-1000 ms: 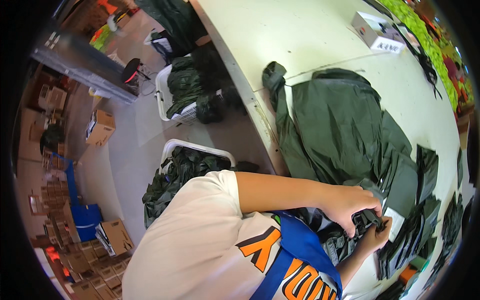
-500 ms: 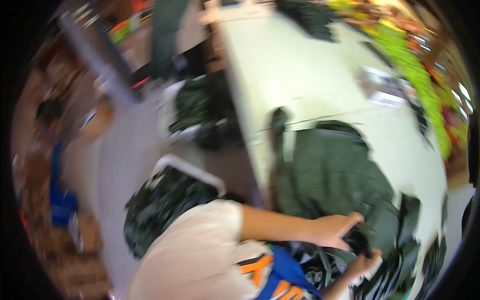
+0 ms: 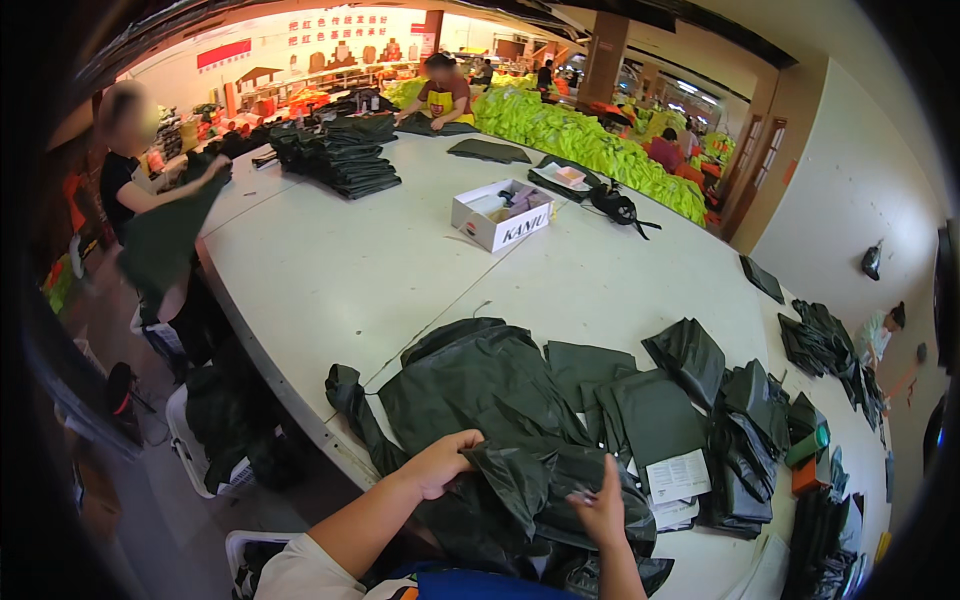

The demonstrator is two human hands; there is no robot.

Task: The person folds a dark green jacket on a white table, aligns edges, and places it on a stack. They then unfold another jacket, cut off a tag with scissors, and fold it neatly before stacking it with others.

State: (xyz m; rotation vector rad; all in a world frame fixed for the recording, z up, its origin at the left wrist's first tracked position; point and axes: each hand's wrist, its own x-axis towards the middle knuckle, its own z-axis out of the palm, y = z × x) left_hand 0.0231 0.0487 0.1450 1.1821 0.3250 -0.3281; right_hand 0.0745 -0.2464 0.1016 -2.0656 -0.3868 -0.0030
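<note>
Over the table (image 3: 330,270), dark garment (image 3: 522,480) pinched by left fingers (image 3: 464,441), beneath parted right fingers (image 3: 609,485)

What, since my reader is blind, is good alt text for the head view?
A person's left grip holds glossy dark-green fabric at a white table, the right grip over it. Folded pieces lie nearby, a white carton beyond.

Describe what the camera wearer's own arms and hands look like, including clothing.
The left hand and right hand wear no gloves, and both forearms are bare. A loose white sleeve leaves the left forearm uncovered; the right sleeve is out of view. Blue clothing shows between the arms.
</note>
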